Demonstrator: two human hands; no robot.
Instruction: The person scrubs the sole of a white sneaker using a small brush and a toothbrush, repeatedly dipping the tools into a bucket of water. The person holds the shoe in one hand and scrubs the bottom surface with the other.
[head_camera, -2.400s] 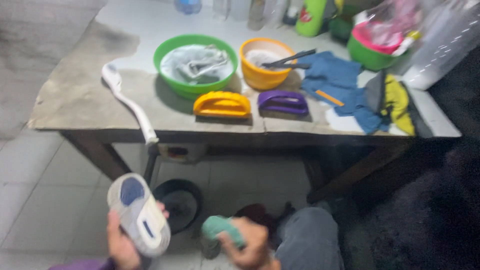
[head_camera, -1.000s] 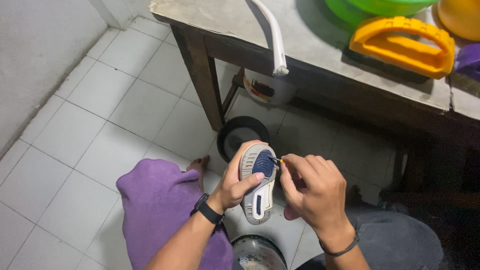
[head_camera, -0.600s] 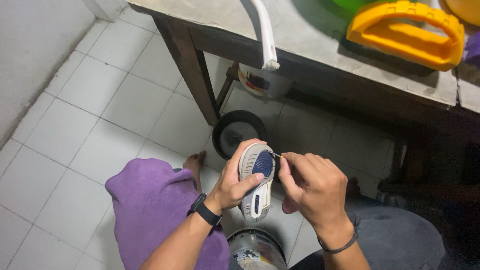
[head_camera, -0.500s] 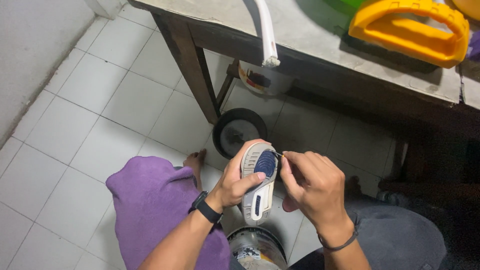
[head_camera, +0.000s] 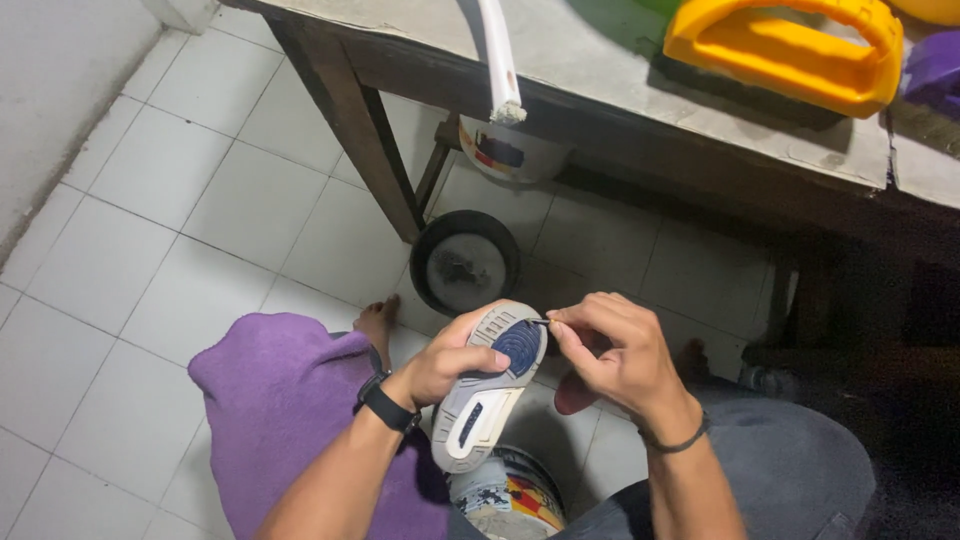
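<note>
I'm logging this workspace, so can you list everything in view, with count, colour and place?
shoe: 1, grey sole with blue patches, sole up, held over the lap
thin pick: 1, dark, at the sole's edge
towel: 1, purple, on the left knee
table: 1, grey top, dark legs, above
scrub brush: 1, yellow, on the table
white handle: 1, overhanging the table edge
round bowl: 1, black, on the floor tiles
bucket: 1, painted, below the shoe
left hand: grips the shoe
right hand: pinches the pick
</note>
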